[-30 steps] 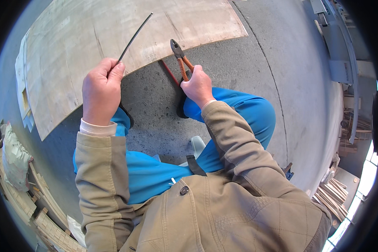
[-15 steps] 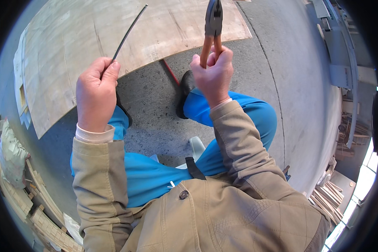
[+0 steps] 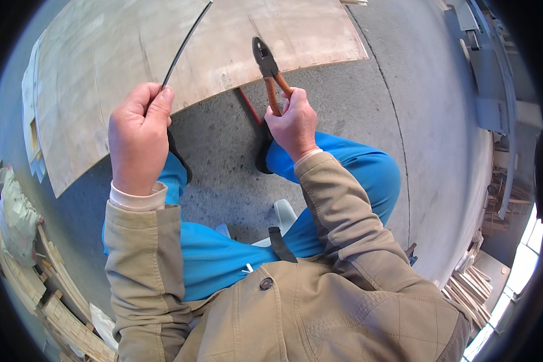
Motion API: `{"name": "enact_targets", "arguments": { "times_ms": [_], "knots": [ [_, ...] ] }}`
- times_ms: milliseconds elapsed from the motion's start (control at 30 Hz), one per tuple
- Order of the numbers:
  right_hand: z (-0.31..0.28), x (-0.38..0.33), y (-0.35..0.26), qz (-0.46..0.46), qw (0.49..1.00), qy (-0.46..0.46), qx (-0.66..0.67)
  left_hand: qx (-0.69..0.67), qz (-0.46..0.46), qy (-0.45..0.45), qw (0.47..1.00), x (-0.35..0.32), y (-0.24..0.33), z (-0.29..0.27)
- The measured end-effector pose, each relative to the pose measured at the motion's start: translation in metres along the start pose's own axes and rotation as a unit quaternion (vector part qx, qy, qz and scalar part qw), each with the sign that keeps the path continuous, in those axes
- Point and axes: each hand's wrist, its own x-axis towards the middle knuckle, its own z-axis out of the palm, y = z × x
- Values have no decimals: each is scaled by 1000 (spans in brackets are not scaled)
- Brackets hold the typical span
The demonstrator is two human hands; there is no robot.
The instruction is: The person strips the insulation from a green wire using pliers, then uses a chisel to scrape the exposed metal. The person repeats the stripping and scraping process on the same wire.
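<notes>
Between the thumb and fingers of my left hand (image 3: 140,130) is a thin black cable (image 3: 186,47), curving up and to the right above the board. Its lower end is hidden in the fist. My right hand (image 3: 294,123) is wrapped round the orange-brown handles of a pair of pliers (image 3: 270,69). The dark metal head of the pliers tilts up and left, apart from the cable, with nothing visible in its jaws. Both hands are raised over my lap, near the front edge of a wooden board (image 3: 111,78).
A red bar (image 3: 248,105) shows under the board's edge near my shoe. White plastic seat parts (image 3: 285,214) are between my legs. At the left stand a pale sack (image 3: 18,220) and wood pieces (image 3: 72,329); more wooden strips (image 3: 469,289) are piled at the right.
My right hand has moved left and slightly down with the pliers, whose head now leans toward the cable. My left hand and the cable have barely moved.
</notes>
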Motion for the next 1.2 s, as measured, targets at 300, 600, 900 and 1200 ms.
{"name": "enact_targets", "arguments": {
  "times_ms": [300,600,900,1200],
  "knots": [
    [-22,2,-3,-73,977,132,150,10,-14,-3,1000,0,2,-1],
    [10,16,24,-43,998,37,33,25,3,-9,1000,0,1,1],
    [6,-5,26,61,993,25,93,-3,-6,-11,1000,-2,1,2],
    [33,-4,32,104,987,-102,-61,8,-18,-12,1000,-2,0,0]
  ]
}}
